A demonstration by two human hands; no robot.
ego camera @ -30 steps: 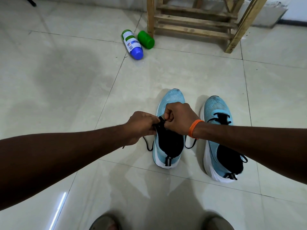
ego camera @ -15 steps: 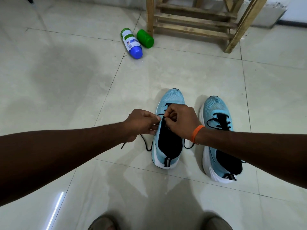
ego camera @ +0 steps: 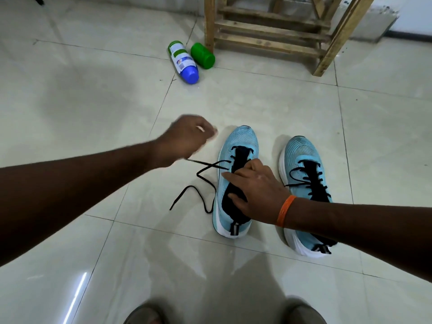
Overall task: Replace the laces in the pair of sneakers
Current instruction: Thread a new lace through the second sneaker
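Blurring left hand point(ego camera: 187, 139), lace point(ego camera: 208, 165) grip unclear

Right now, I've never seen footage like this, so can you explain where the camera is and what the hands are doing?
There is no machine here: a person wears a camera on the head, looking down at their own hands. On the tiled floor stand two blue sneakers. The right hand presses on the left sneaker, fingers spread. The left hand, blurred, appears to pinch the black lace trailing loose from that shoe. The right sneaker is laced. Further off lie a blue-capped bottle and a green bottle beside a wooden stand.
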